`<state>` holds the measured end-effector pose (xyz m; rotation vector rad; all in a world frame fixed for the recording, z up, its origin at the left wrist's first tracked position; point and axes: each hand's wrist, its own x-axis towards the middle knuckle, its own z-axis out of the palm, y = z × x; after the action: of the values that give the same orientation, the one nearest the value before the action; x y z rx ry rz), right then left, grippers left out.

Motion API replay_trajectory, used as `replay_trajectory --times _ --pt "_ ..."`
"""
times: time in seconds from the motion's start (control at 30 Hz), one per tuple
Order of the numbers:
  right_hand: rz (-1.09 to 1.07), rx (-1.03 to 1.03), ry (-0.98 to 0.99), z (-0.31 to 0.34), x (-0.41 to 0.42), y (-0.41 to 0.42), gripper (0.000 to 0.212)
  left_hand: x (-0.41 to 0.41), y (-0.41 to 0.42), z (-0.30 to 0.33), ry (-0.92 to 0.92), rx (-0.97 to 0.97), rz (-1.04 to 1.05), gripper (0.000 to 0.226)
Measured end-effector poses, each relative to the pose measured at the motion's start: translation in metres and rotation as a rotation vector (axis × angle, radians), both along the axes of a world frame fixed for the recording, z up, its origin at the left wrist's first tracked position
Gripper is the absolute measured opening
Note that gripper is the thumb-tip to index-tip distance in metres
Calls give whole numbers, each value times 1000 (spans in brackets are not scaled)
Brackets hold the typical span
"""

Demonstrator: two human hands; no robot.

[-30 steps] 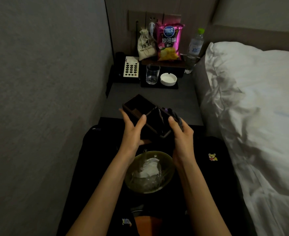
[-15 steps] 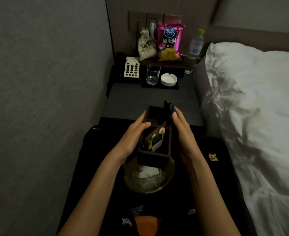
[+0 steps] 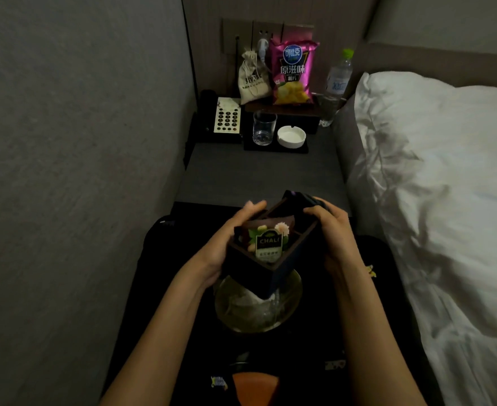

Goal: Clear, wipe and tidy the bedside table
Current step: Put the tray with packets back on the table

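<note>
- Both hands are on the box [image 3: 273, 259], a dark wooden one with compartments, held in the air in front of the table [image 3: 259, 177] and tilted towards the camera.
- Left hand [image 3: 226, 244] cups the box's left side, fingers curled round the wall, thumb up by the far rim.
- Right hand [image 3: 333, 232] clamps the right side, fingers wrapped over the far corner, where something dark sits under them; what it is, I can't tell.
- Inside the near compartment stands a tea sachet [image 3: 267, 240], label facing up, leaning against the divider.
- Directly below the box sits a bin [image 3: 288, 306] with a clear liner and crumpled white paper in it.
- At the back of the table: a phone [image 3: 226, 118] on the left, a glass [image 3: 264, 128] and a white ashtray [image 3: 291, 136] side by side on a dark mat.
- Behind those, a cloth pouch [image 3: 253, 79] and a pink chip bag [image 3: 292, 73] stand upright on a dark stand, touching each other.
- A bottle [image 3: 336, 86] stands at the back right corner, beside the pillow [image 3: 434, 159].
</note>
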<state>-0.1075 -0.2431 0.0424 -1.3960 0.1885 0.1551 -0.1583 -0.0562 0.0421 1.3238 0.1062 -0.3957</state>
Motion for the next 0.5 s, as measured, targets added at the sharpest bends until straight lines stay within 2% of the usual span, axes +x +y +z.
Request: replay_trajectory --times 0.07,0.17,0.23,0.3,0.37,0.43,0.5 --pt "-118 -13 -27 -4 -1 -2 17 -1 3 0 -47 18 82 69" --pt "-276 -15 -76 -6 -1 -5 19 -5 5 2 -169 176 59 76" --pt "-310 -27 -78 -5 -2 -3 21 -7 1 0 -264 334 74 82" --pt "-317 3 -45 -3 -1 -2 17 -5 -2 -3 -341 425 143 77" --pt "-314 188 67 -2 -1 -1 16 -4 -2 -4 -390 464 184 69" --pt "-284 446 179 -4 -3 -1 35 -4 1 -3 -414 491 207 68" --pt "-256 605 222 -5 -6 -1 46 -2 3 -6 -412 482 237 67"
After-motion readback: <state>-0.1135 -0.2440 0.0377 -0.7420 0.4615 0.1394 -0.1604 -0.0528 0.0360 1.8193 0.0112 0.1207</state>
